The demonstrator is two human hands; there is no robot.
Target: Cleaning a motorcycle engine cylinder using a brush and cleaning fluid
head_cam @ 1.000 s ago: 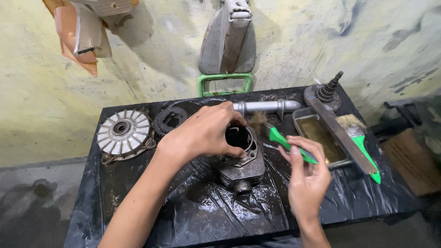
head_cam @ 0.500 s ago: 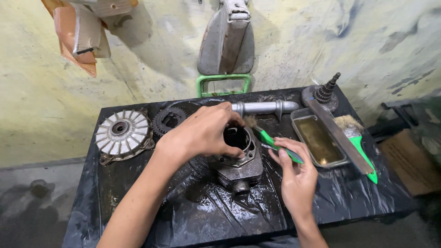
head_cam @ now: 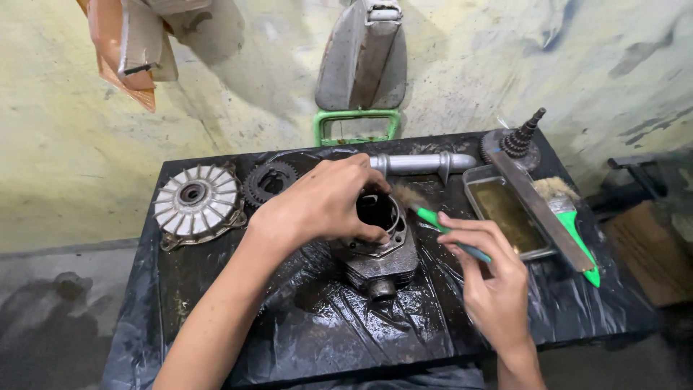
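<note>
In the head view, at the centre of the frame, our left hand (head_cam: 328, 206) is clamped over the top and near side of a grey engine cylinder (head_cam: 379, 249), fingers curled on its rim. The cylinder stands on the black plastic sheet (head_cam: 289, 325) with its open bore facing up and slightly toward us.

Just right of centre, our right hand (head_cam: 487, 278) is closed around the green handle of a small brush (head_cam: 426, 213). The brush's long axis runs from lower right to upper left, and its bristles touch the right rim of the bore. So the cylinder lies up and left of the right hand, and the left hand is the nearer one, already on it.

At the left of the frame lie a finned round hub (head_cam: 196, 204) and a black sprocket (head_cam: 268, 182). Behind the cylinder lies a silver tube (head_cam: 422, 163). To the right sits a metal tray of brownish liquid (head_cam: 505, 217) with a flat bar (head_cam: 545, 211) across it and a second green brush (head_cam: 570, 217) beside it.
</note>
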